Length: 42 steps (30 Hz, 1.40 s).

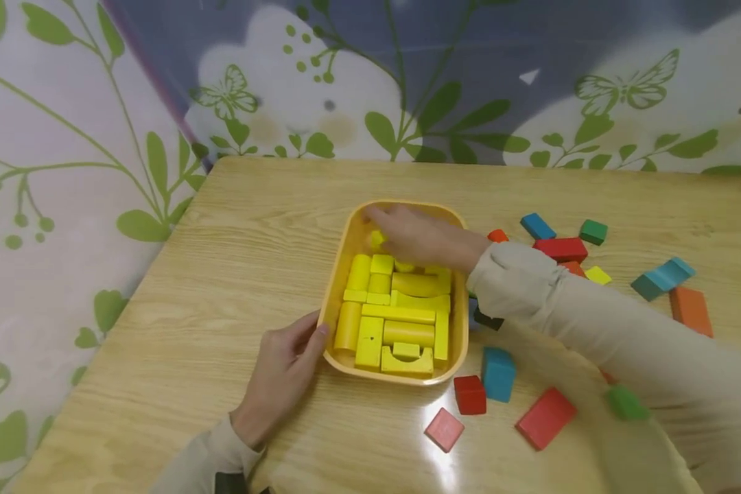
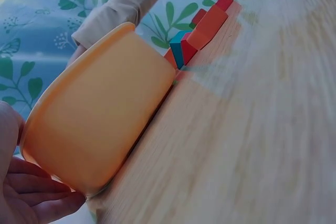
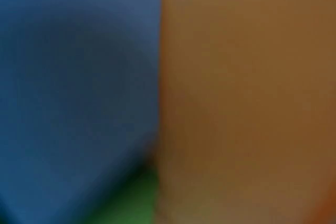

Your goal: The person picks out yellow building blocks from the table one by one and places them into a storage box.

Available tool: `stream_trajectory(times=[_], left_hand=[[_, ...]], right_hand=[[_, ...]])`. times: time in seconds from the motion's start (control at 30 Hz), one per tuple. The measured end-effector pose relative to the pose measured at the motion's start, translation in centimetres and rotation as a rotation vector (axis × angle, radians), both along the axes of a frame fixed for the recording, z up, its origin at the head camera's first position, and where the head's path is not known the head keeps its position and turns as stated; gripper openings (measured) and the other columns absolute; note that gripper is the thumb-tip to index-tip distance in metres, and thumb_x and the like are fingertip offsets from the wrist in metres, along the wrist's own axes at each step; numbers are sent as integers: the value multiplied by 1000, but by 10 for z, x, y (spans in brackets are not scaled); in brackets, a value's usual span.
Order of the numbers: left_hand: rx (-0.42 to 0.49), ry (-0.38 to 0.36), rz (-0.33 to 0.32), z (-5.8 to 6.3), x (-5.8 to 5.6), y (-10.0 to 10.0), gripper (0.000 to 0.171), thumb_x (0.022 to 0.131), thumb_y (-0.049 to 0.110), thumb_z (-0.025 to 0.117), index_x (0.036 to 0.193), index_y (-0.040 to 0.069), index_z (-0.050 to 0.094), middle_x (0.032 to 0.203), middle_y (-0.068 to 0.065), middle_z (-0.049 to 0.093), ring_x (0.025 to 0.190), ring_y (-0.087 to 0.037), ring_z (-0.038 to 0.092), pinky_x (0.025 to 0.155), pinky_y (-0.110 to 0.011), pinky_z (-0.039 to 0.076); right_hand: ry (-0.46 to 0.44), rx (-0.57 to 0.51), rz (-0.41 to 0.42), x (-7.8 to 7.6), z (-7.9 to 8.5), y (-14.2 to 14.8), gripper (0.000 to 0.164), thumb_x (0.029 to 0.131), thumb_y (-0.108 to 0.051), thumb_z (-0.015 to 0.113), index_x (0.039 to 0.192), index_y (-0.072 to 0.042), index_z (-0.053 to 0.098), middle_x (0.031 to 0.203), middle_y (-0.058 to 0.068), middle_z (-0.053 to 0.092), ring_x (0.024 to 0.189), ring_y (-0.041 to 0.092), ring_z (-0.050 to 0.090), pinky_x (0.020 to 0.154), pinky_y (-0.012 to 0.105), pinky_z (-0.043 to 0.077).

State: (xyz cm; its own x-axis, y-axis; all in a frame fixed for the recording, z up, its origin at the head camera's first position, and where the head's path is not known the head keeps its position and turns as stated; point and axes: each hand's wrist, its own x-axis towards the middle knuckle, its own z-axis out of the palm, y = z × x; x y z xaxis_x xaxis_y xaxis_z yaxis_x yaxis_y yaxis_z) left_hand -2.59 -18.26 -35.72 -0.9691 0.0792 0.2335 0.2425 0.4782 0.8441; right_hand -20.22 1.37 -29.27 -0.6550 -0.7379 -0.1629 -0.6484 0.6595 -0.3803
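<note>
A yellow-orange plastic bin (image 1: pixel 328 309) on the table holds several yellow wooden blocks (image 1: pixel 401 314), cylinders, bars and arches, laid closely side by side. My left hand (image 1: pixel 282 374) grips the bin's near left side, thumb at the rim; the left wrist view shows its fingers (image 2: pixel 42 198) along the outer wall. Reaching over the right rim, my right hand (image 1: pixel 407 233) is down inside the far end with its fingers curled at a small yellow block (image 1: pixel 377 240), partly hidden by the hand. Blurred close up, the right wrist view shows the bin's wall (image 3: pixel 247 98) beside a blue block (image 3: pixel 73 87).
Right of the bin lie loose blocks: a blue block (image 1: pixel 499 374), red blocks (image 1: pixel 546 418), a pink block (image 1: pixel 444 430), an orange block (image 1: pixel 691 311) and a green block (image 1: pixel 594 231). My right sleeve (image 1: pixel 593 322) crosses above some of them. A patterned wall covering (image 1: pixel 346 89) stands behind the table.
</note>
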Motion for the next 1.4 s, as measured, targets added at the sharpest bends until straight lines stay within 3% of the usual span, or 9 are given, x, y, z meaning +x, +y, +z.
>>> stream_trajectory(times=[0.13,0.33,0.5,0.57,0.7,0.83,0.97,1.2,1.4], left_hand=[[-16,-1,1,1,0,0,31,100,11,51,124,-7,60,120,-19,64,108,-21,63,86,-35,55],[-19,1,3,3,0,1,31,100,12,51,124,-7,61,120,-20,64,108,-21,63,86,-35,55],[-24,-15,10,3,0,1,32,100,12,51,124,-6,60,120,-20,64,107,-21,63,85,-35,55],[-31,-18,15,3,-1,1,32,100,13,51,124,-6,60,120,-20,64,108,-21,63,85,-36,55],[-35,-26,19,2,-1,0,32,100,13,51,125,-6,60,120,-19,64,107,-21,64,85,-36,55],[-27,-29,15,2,0,1,32,100,12,51,125,-7,60,120,-20,64,107,-22,64,85,-36,55],[-12,-19,7,2,0,3,32,100,11,50,124,-8,60,120,-22,63,107,-24,64,85,-36,55],[-23,-18,2,1,-1,4,32,101,12,50,124,-8,59,121,-22,63,108,-24,63,85,-36,55],[-44,-7,9,0,0,2,33,101,14,50,125,-7,60,120,-20,64,107,-22,64,85,-37,55]], right_hand=[[-62,-86,25,3,-9,-3,43,99,-3,48,141,-6,39,125,16,59,101,20,61,97,35,49],[-59,-126,57,4,-8,3,47,99,-1,46,144,-3,36,131,18,55,111,23,57,104,39,44],[-17,-83,14,0,4,33,46,96,0,52,141,-1,42,136,18,52,117,29,53,100,43,45],[1,-54,-12,0,9,47,42,94,1,54,135,1,48,129,19,56,111,30,56,93,44,49],[35,-4,26,7,10,63,29,93,3,57,122,3,59,118,19,62,106,32,59,89,44,52],[56,42,97,18,7,64,28,94,8,52,120,3,61,116,20,64,105,31,60,90,44,52],[69,75,103,25,6,63,28,95,6,49,121,3,61,114,19,65,103,30,61,91,44,53],[87,67,101,27,4,67,27,93,9,51,115,2,65,112,17,66,103,29,61,90,43,53],[140,82,173,26,4,67,29,88,13,56,106,-3,72,107,13,69,102,29,62,93,43,51]])
